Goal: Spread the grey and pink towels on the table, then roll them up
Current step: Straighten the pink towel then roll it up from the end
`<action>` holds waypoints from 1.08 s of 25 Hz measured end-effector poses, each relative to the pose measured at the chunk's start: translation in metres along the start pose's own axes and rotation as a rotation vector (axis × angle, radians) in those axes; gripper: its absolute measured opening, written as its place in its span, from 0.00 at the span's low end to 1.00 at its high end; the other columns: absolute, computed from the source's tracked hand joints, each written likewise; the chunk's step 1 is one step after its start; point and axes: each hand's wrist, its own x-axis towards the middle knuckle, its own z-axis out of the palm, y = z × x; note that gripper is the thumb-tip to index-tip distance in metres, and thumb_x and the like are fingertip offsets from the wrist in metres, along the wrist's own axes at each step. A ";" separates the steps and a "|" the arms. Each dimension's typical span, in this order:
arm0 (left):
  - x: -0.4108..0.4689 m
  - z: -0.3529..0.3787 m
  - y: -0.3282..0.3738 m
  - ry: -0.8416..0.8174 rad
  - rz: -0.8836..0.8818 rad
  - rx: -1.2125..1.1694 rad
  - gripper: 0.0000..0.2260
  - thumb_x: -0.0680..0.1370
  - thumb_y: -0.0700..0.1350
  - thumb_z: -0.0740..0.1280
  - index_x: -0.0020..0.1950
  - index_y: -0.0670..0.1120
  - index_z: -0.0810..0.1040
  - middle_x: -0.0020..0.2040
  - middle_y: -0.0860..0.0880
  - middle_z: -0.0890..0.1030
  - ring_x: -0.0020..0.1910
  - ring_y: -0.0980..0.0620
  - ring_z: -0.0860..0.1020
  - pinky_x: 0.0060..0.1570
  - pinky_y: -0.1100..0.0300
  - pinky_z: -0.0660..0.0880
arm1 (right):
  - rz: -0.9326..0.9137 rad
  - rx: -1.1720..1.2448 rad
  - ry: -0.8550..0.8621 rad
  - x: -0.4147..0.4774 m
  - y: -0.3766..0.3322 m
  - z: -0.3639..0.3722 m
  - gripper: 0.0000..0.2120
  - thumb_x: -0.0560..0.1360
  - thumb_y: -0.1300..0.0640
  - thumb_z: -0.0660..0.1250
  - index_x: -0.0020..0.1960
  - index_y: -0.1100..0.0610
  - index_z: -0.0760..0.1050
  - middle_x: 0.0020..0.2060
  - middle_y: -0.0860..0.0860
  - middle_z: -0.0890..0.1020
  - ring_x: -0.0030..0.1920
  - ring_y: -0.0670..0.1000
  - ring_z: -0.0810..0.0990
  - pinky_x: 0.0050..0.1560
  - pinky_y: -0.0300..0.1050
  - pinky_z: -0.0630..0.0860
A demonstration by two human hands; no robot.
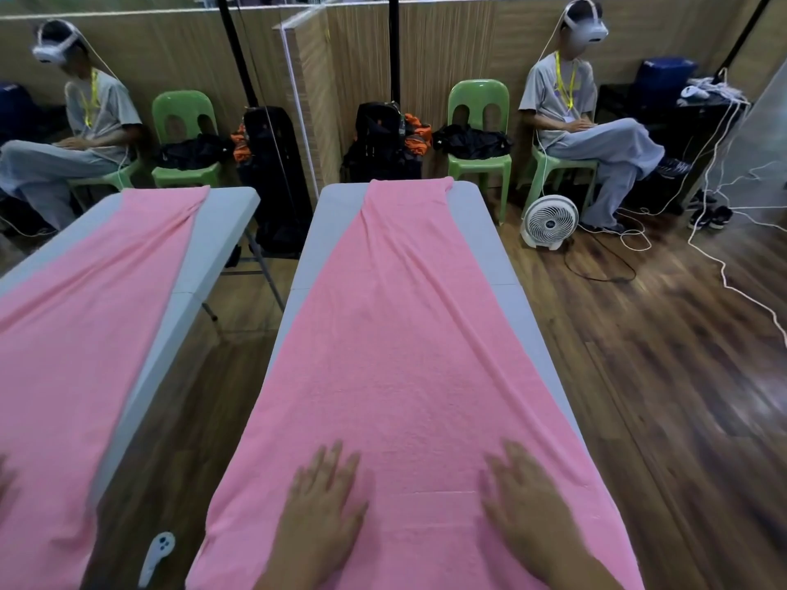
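Observation:
A long pink towel (400, 334) lies spread lengthwise along the grey table (481, 215), reaching from the near edge to the far end, with a few diagonal creases. My left hand (323, 500) rests flat on the towel near the front, fingers straight and slightly apart. My right hand (524, 496) presses flat on the towel to the right of it, fingers also straight. No grey towel is in sight.
A mirror wall (127, 291) at left repeats the table and towel. A white controller (157, 555) lies at the lower left. A floor fan (549, 221), green chairs (479, 142), bags, a seated person (575, 134) with a headset and loose white cables (732, 287) stand beyond and right of the table.

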 end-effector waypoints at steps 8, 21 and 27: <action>0.089 -0.001 -0.030 0.097 -0.035 0.049 0.28 0.79 0.62 0.47 0.79 0.57 0.59 0.80 0.54 0.54 0.79 0.50 0.54 0.76 0.48 0.51 | -0.040 0.005 -0.056 0.111 -0.017 0.012 0.33 0.73 0.35 0.51 0.78 0.43 0.56 0.79 0.49 0.50 0.79 0.53 0.50 0.76 0.52 0.44; 0.086 0.030 0.067 0.203 -0.047 -0.021 0.29 0.67 0.58 0.59 0.67 0.50 0.74 0.78 0.51 0.64 0.70 0.44 0.73 0.63 0.45 0.67 | -0.084 -0.030 -0.065 0.084 0.134 -0.027 0.29 0.72 0.36 0.57 0.66 0.50 0.77 0.64 0.49 0.80 0.61 0.50 0.80 0.56 0.49 0.78; 0.118 0.084 0.219 0.170 -0.058 -0.076 0.24 0.70 0.58 0.59 0.65 0.57 0.74 0.80 0.53 0.57 0.79 0.54 0.54 0.70 0.50 0.58 | -0.429 0.002 0.008 0.114 0.223 -0.027 0.22 0.63 0.47 0.60 0.57 0.46 0.73 0.50 0.47 0.79 0.38 0.48 0.84 0.46 0.49 0.76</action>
